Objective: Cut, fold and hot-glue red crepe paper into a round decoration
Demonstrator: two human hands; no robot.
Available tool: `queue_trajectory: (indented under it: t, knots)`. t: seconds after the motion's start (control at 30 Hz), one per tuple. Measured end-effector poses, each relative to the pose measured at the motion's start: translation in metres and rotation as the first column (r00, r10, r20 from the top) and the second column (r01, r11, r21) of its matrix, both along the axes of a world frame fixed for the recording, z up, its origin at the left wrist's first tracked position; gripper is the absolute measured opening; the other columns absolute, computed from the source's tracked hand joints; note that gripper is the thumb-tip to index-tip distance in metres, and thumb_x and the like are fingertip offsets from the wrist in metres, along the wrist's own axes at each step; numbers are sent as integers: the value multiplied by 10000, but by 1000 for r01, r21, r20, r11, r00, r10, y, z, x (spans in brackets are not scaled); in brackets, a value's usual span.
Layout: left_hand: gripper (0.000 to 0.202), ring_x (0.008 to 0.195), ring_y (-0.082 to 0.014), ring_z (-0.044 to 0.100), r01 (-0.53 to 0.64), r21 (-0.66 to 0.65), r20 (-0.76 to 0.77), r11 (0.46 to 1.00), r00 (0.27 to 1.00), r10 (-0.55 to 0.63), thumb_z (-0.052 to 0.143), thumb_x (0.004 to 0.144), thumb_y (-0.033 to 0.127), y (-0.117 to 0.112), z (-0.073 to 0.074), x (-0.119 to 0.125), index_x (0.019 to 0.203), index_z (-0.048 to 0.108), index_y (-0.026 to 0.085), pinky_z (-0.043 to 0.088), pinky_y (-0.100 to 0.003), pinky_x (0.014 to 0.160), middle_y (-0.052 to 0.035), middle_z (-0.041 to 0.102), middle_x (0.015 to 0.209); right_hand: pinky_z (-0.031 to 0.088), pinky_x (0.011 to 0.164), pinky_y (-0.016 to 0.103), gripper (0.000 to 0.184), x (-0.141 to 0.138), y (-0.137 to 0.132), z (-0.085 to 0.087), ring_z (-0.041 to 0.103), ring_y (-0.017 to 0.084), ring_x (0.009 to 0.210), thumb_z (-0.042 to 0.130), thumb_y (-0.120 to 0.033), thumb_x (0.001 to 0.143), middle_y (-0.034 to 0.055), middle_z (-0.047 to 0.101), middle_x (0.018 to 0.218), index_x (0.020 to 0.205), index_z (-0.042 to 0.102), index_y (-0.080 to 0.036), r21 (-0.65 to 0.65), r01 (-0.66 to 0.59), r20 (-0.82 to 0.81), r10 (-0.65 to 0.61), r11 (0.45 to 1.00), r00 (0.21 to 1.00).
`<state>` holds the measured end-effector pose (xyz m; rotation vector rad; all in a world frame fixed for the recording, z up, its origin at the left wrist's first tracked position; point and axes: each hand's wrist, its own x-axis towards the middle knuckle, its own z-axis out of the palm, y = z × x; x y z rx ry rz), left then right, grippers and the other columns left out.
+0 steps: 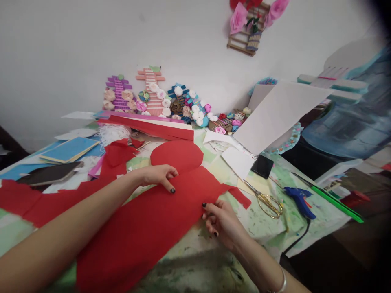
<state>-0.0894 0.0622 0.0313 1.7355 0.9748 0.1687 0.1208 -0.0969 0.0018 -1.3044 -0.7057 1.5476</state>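
Note:
A large sheet of red paper lies across the table in front of me. My left hand rests on its upper part, fingers curled and pressing the paper down. At the sheet's right edge my right hand pinches the paper between thumb and fingers. A rounded red cut-out lies just beyond my left hand.
Gold scissors and a blue glue gun lie to the right, with a green stick beyond. White sheets, a black pad, blue boards, a dark phone and paper-flower crafts stand further back.

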Motion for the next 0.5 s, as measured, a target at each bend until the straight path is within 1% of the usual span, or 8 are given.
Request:
queue_trajectory:
  t: [0.07, 0.1, 0.2, 0.3, 0.37, 0.5]
  knots:
    - [471, 748, -178, 609, -130, 44, 19, 990, 991, 130, 795, 481, 341, 1, -1, 4, 867, 606, 150, 437, -253, 660, -5, 648, 761, 293, 237, 132, 264, 2, -1, 0, 494, 63, 296, 670, -350, 615, -17, 622, 536, 689, 507, -157, -20, -28, 41, 29, 999, 999]
    - [427, 715, -167, 602, -175, 56, 32, 983, 984, 173, 774, 503, 352, 1, -1, 6, 838, 605, 149, 424, -249, 643, -2, 641, 727, 305, 236, 138, 253, 5, -2, -1, 504, 71, 297, 658, -356, 626, -8, 628, 535, 669, 511, -155, -33, -57, 68, 59, 998, 996]
    - [307, 641, -146, 585, -241, 129, 56, 962, 970, 236, 724, 545, 320, -3, -1, 13, 760, 577, 159, 392, -239, 595, 11, 627, 647, 340, 244, 150, 269, 12, -4, -1, 534, 94, 305, 623, -376, 677, 6, 600, 472, 580, 527, -144, -86, -185, 174, 197, 979, 965]
    - [253, 588, -136, 566, -259, 244, 14, 935, 965, 264, 703, 549, 268, -5, -4, 17, 712, 535, 171, 369, -227, 552, 30, 605, 582, 350, 252, 146, 348, 17, -5, -3, 544, 105, 305, 587, -372, 742, 8, 542, 385, 488, 511, -146, -142, -254, 274, 285, 957, 919]
    - [241, 576, -137, 566, -248, 272, -12, 930, 965, 261, 696, 557, 261, -5, -7, 18, 701, 522, 176, 365, -224, 538, 31, 608, 574, 356, 256, 145, 363, 18, -5, -4, 551, 108, 312, 579, -354, 759, 16, 542, 379, 468, 505, -150, -163, -274, 288, 311, 948, 906]
    - [231, 590, -143, 586, -229, 288, 0, 930, 971, 240, 697, 577, 276, -1, -12, 18, 706, 532, 180, 378, -224, 541, 29, 611, 582, 376, 265, 152, 268, 18, -4, -6, 560, 106, 323, 590, -316, 735, 22, 593, 444, 538, 556, -139, -176, -328, 240, 364, 928, 900]
